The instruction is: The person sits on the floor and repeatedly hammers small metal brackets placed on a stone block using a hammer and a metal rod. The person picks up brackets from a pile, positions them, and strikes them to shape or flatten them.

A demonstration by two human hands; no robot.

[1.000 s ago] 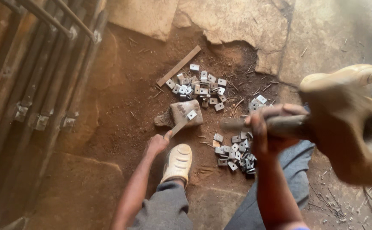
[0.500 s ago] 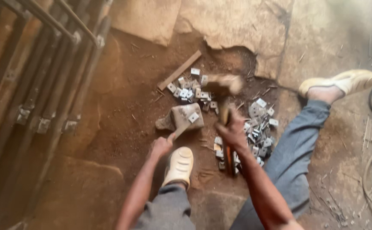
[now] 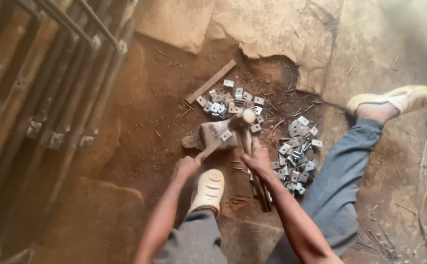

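Here, right hand [image 3: 257, 159] around hammer [image 3: 245, 128], head on metal plate [image 3: 225, 135].
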